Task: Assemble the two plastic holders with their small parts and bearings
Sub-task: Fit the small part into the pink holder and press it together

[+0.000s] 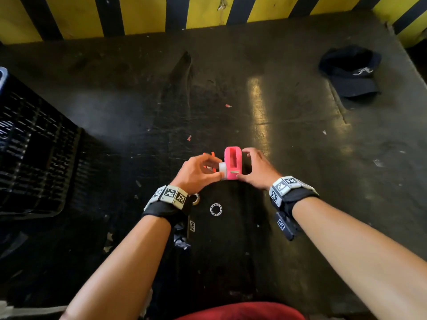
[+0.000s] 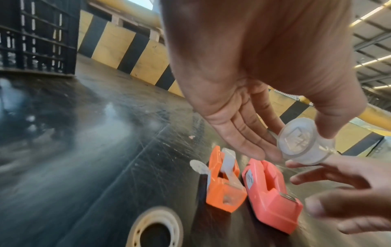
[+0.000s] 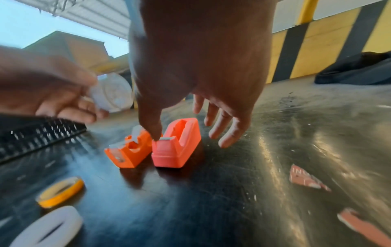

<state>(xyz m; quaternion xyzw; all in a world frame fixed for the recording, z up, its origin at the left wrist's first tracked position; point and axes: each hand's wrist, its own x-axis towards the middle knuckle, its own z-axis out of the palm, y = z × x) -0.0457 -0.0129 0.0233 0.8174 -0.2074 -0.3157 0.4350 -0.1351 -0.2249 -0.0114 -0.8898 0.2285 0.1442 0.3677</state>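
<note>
- Left hand (image 1: 198, 169) is pinching the translucent white plastic hub, a short round drum (image 2: 300, 142), between thumb and fingertips; other fingers are extended. Hub is hanging clear of the table, just beside and above the pink holder.
- Right hand (image 1: 256, 168) is spreading loosely around the pink plastic tape-holder body with the open slot (image 1: 233, 163). Thumb tip is sitting at the metal cutter end (image 3: 166, 138), fingers are apart on the far side, apparently not gripping; cannot tell if they're touching.
- Pink holder is sitting flat on the dark scuffed table (image 1: 300, 139), slot up and empty. Smaller orange plastic holder (image 2: 222, 183) is touching it on the left, already carrying a white part.
- Step in hand, my read: seating the hub in the pink slot.
- Doing it well: right hand should be clamping the body sides so it isn't sliding; keep the thumb off the cutter edge.
- Turn the hub so its axis is crossing the slot, then lower it straight; no forcing if it's binding.
- Metal ball bearing ring (image 1: 216, 209) and the second bearing by the left wrist (image 1: 194, 198) are waiting near the body; orange tape ring (image 3: 61, 192) too.
</note>
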